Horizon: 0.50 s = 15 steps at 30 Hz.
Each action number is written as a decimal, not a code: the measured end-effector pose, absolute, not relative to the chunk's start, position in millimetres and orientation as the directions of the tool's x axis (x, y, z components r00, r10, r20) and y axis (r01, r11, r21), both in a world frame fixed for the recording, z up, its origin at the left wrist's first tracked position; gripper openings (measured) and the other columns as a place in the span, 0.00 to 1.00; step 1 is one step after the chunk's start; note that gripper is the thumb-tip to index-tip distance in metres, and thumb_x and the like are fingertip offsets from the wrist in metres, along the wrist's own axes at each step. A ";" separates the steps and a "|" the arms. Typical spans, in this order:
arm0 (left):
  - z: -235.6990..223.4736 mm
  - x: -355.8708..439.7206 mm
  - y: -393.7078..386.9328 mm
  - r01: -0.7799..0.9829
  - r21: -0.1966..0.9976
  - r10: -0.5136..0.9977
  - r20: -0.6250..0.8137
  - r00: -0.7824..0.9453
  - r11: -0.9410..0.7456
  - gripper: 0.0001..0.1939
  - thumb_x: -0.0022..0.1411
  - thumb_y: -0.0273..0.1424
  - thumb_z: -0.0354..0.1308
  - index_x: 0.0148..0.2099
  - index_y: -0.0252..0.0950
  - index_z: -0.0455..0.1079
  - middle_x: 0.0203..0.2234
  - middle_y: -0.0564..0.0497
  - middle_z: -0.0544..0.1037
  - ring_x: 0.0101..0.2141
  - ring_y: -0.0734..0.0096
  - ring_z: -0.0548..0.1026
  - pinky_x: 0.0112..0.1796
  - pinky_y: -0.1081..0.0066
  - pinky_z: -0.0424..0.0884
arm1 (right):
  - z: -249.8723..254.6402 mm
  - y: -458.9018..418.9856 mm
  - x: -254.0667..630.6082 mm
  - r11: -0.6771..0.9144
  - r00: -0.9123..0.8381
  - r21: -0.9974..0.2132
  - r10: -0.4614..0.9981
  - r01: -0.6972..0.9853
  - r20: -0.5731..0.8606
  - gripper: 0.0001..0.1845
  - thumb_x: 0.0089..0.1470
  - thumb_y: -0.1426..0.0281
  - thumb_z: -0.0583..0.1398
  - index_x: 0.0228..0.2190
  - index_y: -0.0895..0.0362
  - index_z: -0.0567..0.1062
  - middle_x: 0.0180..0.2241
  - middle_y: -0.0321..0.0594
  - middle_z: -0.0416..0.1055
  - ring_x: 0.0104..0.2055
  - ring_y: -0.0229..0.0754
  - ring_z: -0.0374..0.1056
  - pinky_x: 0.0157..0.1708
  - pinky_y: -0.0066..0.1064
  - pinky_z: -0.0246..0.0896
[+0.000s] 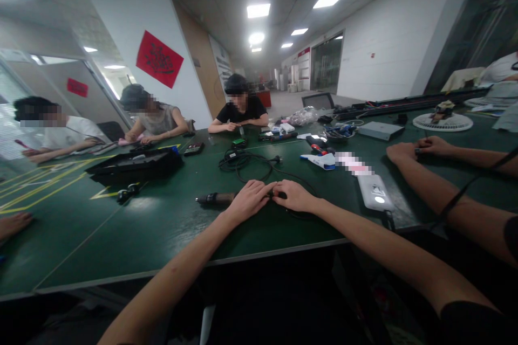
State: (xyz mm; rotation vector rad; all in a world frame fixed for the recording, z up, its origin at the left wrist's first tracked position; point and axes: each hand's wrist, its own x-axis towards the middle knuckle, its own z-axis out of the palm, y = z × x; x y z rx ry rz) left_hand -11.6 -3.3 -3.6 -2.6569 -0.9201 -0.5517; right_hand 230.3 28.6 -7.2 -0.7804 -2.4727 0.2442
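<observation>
A dark, drill-like power tool (216,199) lies on the green table with its narrow chuck end pointing left. My left hand (250,198) rests over the tool's rear part, fingers bent around it and reaching right. My right hand (295,195) meets the left one at the tool's back end, its thumb and fingers pinched on something dark and small, perhaps the cord end; most of it is hidden. Beyond my hands lies a loosely coiled black power cord (243,164) with a plug (277,159).
A black tray (135,170) stands at left, behind small black parts (128,193). To the right are a white power bank (375,194), a blue-and-white packet (321,161), a grey box (380,130) and a white round fan grille (442,122). A co-worker's hands (404,153) are close at right; others sit opposite.
</observation>
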 end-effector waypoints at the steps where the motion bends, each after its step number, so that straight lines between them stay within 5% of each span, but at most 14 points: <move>1: -3.9 -11.8 -3.3 0.632 -0.134 0.527 0.436 0.730 -0.763 0.34 0.74 0.31 0.52 0.77 0.41 0.47 0.51 0.44 0.76 0.54 0.58 0.72 0.59 0.54 0.67 | -6.6 28.1 230.3 0.815 -0.691 -0.318 0.579 0.484 0.432 0.06 0.62 0.68 0.65 0.32 0.57 0.78 0.39 0.42 0.77 0.41 0.43 0.70 0.43 0.33 0.61; 15: -2.6 -11.8 -4.8 0.633 -0.170 0.524 0.424 0.739 -0.755 0.32 0.74 0.30 0.51 0.76 0.40 0.48 0.51 0.44 0.76 0.55 0.58 0.71 0.60 0.54 0.64 | -9.6 29.4 230.7 0.822 -0.693 -0.310 0.570 0.478 0.442 0.05 0.62 0.69 0.64 0.33 0.57 0.78 0.39 0.42 0.77 0.43 0.45 0.70 0.46 0.35 0.62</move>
